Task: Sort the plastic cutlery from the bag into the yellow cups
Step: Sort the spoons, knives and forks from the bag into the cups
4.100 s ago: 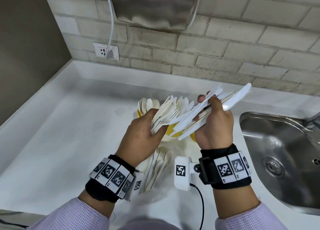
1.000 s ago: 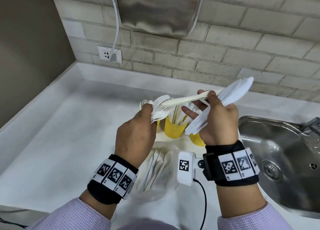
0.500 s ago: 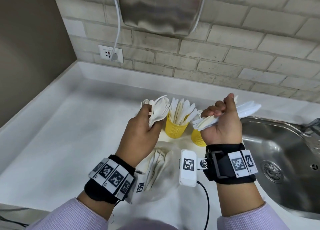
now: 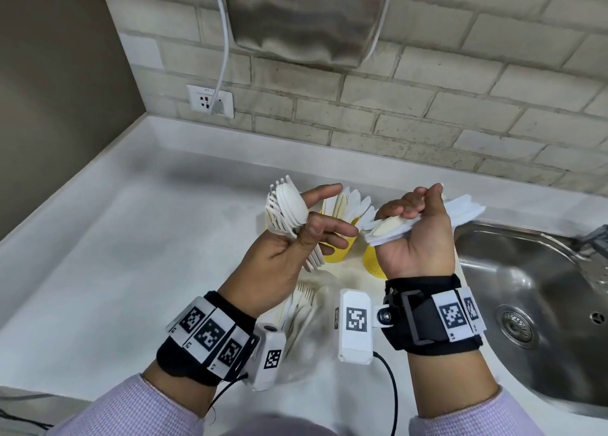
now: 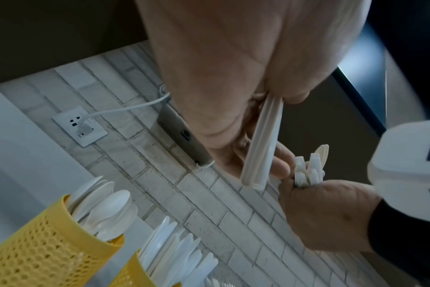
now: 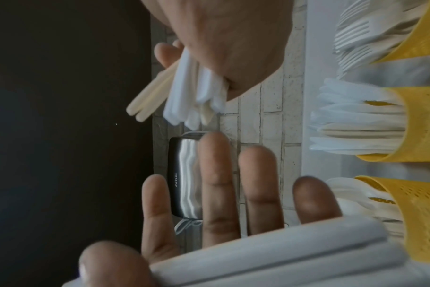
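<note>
Left hand (image 4: 279,258) above cups (image 4: 332,254), thumb pinning spoons and forks (image 4: 288,210) against palm, other fingers extended. Right hand (image 4: 418,238) just right of it, above cups, fingers curled round knives (image 4: 460,210). Bag (image 4: 306,323) flat on bench (image 4: 131,254), nearer than cups, below wrists, cutlery inside.

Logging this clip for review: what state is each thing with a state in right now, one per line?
left hand: grips a bundle of forks and spoons, fingers partly spread
right hand: grips a stack of knives, held above the cups
yellow cups: upright, holding sorted cutlery
bag: lying on the counter, cutlery left inside
sink: dry-looking
wall plug: plugged in
</note>
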`<state>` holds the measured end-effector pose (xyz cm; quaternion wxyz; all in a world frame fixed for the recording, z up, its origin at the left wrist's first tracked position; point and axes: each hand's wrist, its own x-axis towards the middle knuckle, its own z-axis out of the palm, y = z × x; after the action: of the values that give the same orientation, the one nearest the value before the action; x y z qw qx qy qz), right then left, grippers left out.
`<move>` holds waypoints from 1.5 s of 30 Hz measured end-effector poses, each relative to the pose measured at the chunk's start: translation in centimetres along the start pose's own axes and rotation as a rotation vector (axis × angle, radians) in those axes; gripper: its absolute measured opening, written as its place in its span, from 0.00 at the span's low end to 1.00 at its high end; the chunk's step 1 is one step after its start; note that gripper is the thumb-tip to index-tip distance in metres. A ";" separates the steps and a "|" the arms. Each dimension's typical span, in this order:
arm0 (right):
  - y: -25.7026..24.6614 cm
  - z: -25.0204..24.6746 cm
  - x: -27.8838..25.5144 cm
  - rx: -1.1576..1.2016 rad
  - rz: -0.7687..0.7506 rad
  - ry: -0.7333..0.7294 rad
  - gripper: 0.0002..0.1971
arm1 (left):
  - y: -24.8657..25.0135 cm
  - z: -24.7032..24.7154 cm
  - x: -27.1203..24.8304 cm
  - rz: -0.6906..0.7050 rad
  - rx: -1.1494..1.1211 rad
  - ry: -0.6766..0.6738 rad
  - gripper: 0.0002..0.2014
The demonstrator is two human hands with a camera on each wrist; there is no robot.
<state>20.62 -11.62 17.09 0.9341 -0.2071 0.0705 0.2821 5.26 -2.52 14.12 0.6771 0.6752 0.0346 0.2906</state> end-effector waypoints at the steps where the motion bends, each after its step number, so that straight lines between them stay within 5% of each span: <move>1: 0.0 -0.2 0.2 0.010 0.007 -0.012 0.18 | 0.0 0.0 0.0 -0.001 0.011 -0.006 0.19; 7: 0.0 0.2 -0.1 -0.098 -0.114 -0.029 0.18 | -0.2 0.0 0.3 -0.131 -0.052 0.034 0.19; 12: 1.3 2.1 -1.9 -0.453 -0.512 -0.151 0.16 | -0.8 -0.1 0.9 -0.383 -0.216 0.265 0.19; 15: 2.4 2.2 -2.8 -0.675 -0.696 -0.310 0.13 | -1.1 0.0 0.9 -0.577 -0.422 0.246 0.20; 21: 5.9 -0.2 -3.8 -0.954 -0.508 -0.364 0.18 | -0.5 0.1 1.0 -0.658 -0.626 0.220 0.12; 26: 5.3 -1.5 -2.5 -1.151 -0.589 -0.395 0.15 | -0.6 -0.6 0.9 -0.620 -0.574 0.314 0.18; 32: 3.2 -1.3 -1.0 -1.031 -0.351 -0.230 0.10 | -0.5 -1.1 1.0 -0.569 -0.550 0.292 0.19; 38: 2.7 -1.8 2.1 -0.922 -0.437 0.016 0.14 | -0.9 -1.3 1.2 -0.550 -0.267 0.395 0.15; 41: 2.7 -3.1 5.2 -1.090 -0.459 0.147 0.19 | -1.3 -1.4 1.3 -0.498 -0.179 0.424 0.13; 45: 3.1 -4.2 7.2 -1.349 -0.568 0.107 0.23 | -1.4 -1.1 1.3 -0.521 -0.180 0.392 0.12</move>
<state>24.79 -7.47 10.43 0.6357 -0.7610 -0.1295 0.0009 6.35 -0.90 13.13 0.7659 0.5126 0.3095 0.2340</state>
